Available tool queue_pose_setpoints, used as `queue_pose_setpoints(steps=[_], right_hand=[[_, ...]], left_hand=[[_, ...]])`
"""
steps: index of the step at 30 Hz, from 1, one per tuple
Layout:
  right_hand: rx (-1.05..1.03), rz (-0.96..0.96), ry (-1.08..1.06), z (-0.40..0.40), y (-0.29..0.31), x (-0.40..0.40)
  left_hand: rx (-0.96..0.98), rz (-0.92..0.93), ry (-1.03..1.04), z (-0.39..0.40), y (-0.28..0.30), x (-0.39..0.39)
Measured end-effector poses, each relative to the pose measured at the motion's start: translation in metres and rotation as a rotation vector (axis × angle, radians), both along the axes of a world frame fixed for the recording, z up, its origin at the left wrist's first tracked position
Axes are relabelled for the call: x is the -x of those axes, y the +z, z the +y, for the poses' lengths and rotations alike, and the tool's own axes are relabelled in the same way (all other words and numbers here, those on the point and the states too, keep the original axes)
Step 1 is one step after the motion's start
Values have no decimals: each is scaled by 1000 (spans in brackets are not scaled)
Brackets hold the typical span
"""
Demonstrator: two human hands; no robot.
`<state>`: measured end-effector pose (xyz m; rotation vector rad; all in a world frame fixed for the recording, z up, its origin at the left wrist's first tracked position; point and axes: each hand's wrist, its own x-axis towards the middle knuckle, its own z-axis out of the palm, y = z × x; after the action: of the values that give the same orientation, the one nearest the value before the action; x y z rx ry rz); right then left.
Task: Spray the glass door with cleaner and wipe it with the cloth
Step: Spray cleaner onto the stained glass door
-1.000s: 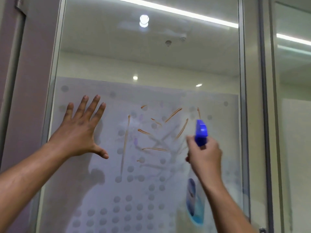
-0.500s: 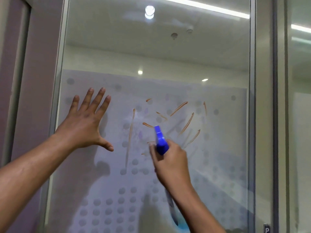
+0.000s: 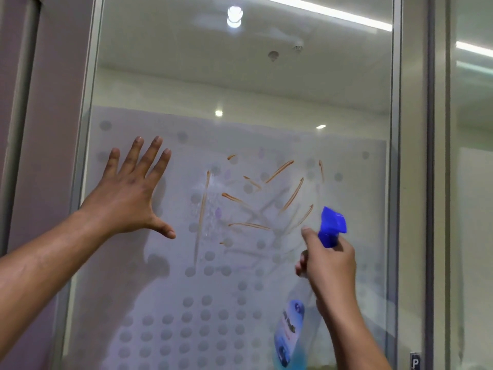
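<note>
Right hand [image 3: 329, 265] is wrapped around the neck of the spray bottle [image 3: 289, 332], fingers curled under the blue trigger head [image 3: 332, 227], thumb up on the left side of it. Nozzle aims up and left at the glass door [image 3: 240, 89]. Bottle body hangs down-left below the wrist: clear plastic, blue liquid at the bottom, blue printed label, blurred.

Left hand [image 3: 130, 193] is flat and spread, fingers straight, thumb splayed out to the right, gripping nothing. It sits over the left side of the pane; contact with the glass can't be confirmed, though a dark shadow lies just below it.

Door: clear on top, frosted film lower down with a pattern of round grey dots. Orange-brown streaks [image 3: 280, 190] are smeared across the frosted middle, between the two hands and just up-left of the nozzle: one long near-vertical line, several short slanted ones. A wet, beaded patch [image 3: 213, 206] sits beside the long streak. Ceiling lights show in the clear part.

Metal frame [image 3: 397, 156] runs down the right edge, a second glass panel [image 3: 472, 182] beyond it.
</note>
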<state>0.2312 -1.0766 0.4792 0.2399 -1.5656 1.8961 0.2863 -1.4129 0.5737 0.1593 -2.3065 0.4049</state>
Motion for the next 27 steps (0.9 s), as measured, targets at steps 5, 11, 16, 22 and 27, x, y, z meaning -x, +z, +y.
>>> queue_pose_setpoints(steps=[5,11,16,22,27], right_hand=[[-339,42,191,-62,-6,-38],[-571,17,264,-116,-17,-66],[-508,68,139,-89,-13,-48],[-198,-31,-15,-8,-4,-12],[-82,-66,-55,23,4,6]], left_hand=[[-7,-6,0,2,1,-1],[-2,8,-2,0,0,-1],[-8,6,-7,0,0,0],[-8,16,-26,-1,-1,2],[-2,26,-29,-2,-1,3]])
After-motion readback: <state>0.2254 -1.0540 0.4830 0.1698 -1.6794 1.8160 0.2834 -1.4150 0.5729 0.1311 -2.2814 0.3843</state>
